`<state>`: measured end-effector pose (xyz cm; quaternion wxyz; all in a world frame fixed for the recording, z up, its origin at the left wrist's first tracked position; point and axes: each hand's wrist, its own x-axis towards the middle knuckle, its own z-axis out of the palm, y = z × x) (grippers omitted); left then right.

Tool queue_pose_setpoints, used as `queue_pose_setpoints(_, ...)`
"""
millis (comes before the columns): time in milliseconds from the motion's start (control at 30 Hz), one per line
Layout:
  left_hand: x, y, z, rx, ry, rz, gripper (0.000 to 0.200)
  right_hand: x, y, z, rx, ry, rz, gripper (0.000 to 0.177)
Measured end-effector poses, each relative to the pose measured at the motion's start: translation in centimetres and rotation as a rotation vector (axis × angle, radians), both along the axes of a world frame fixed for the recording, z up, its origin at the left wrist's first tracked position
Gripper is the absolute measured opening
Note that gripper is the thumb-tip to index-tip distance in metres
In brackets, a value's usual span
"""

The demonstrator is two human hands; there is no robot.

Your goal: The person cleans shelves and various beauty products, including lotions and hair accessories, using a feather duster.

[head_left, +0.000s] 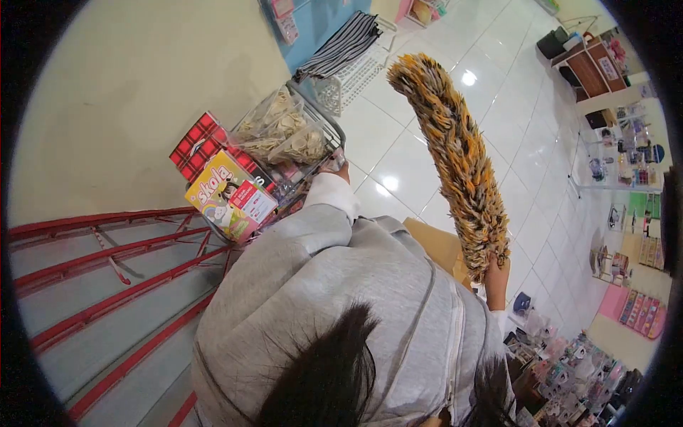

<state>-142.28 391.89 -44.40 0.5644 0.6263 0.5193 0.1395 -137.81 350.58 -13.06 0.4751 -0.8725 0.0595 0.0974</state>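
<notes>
In the head view, my right hand point(497, 279) is closed round the handle end of a feather duster point(462, 156) with brown, grey and orange-tipped feathers. The duster extends away from me over the tiled floor. My left hand point(339, 171) is at the side of a wire basket point(334, 135), its fingers curled against something clear that I cannot make out. Clear plastic bags of pale, flat pieces point(284, 132) lie in the basket. Beside them stand a yellow "skola" pack point(231, 196) and a red tartan pack point(196, 147).
Red-edged stair steps point(107, 306) are at the left, next to a cream wall point(142, 107). Behind the basket lies striped cloth point(341, 46) near a white rack point(348, 82). A cardboard box point(434, 245) is by my body. Goods-filled shelves point(633, 149) line the right.
</notes>
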Motion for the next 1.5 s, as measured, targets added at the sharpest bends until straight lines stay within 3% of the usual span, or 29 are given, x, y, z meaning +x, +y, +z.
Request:
queue_pose_setpoints(100, 0.5, 0.4, 0.0, 0.013, -0.008, -0.002, 0.047, 0.2, -0.5, -0.9, 0.05, 0.099, -0.036, 0.024)
queue_pose_setpoints(267, 0.4, 0.1, 0.9, 0.018, -0.019, -0.001, 0.045, 0.6, -0.2, -0.8, 0.013, 0.012, 0.025, 0.023)
queue_pose_setpoints(533, -1.2, -2.8, 5.8, -0.016, -0.075, 0.003, 0.041, 2.5, 1.0, 1.2, 0.045, 0.092, 0.144, 0.021)
queue_pose_setpoints(667, -1.9, -2.3, -3.7, -0.196, -0.116, 0.045, 0.035, 3.7, 0.4, 0.9, 0.057, 0.137, 0.166, 0.021)
queue_pose_setpoints(767, -1.6, -3.5, -2.5, -0.175, -0.187, 0.227, 0.034, 3.8, 0.6, 0.4, 0.124, 0.016, 0.191, 0.021)
queue_pose_setpoints(867, -0.9, -3.2, -6.7, -0.102, -0.135, 0.311, 0.036, 4.7, 0.2, 0.4, 0.119, 0.041, 0.222, 0.022)
queue_pose_setpoints(967, -0.1, -3.4, -5.3, -0.091, -0.309, 0.366, 0.037, 6.4, -1.0, 0.4, 0.047, 0.06, 0.305, 0.022)
queue_pose_setpoints(1067, 1.1, -2.5, -9.9, 0.17, -0.353, 0.438, 0.036, 8.1, -2.3, 0.0, 0.125, -0.015, 0.402, 0.022)
queue_pose_setpoints(1100, 0.3, -4.3, 0.5, 0.177, -0.034, 0.278, 0.035, 8.6, -2.7, 0.0, 0.131, -0.004, 0.404, 0.021)
queue_pose_setpoints(1167, 0.2, -5.1, 4.9, 0.074, -0.022, 0.347, 0.034, 9.1, -3.4, -0.1, 0.138, 0.019, 0.402, 0.021)
queue_pose_setpoints(1200, 0.4, -5.2, 5.4, 0.025, -0.018, 0.38, 0.033, 9.5, -3.8, -0.4, 0.137, -0.019, 0.413, 0.021)
queue_pose_setpoints(1233, 0.6, -5.4, 5.9, 0.157, -0.018, 0.431, 0.048, 9.7, -4.3, -1.1, 0.137, -0.053, 0.421, 0.021)
queue_pose_setpoints(1367, 0.6, -6.8, 11.6, 0.055, 0.06, 0.395, 0.038, 10.5, -6.6, -1.8, 0.226, 0.04, 0.395, 0.021)
queue_pose_setpoints(1467, 0.4, -6.2, 10.9, 0.091, 0.124, 0.391, 0.037, 11.2, -8.5, -2.0, 0.126, 0.03, 0.422, 0.022)
queue_pose_setpoints(1500, 0.2, -4.4, 8.3, 0.12, 0.236, 0.353, 0.036, 11.3, -8.8, -2.4, 0.096, 0.047, 0.431, 0.022)
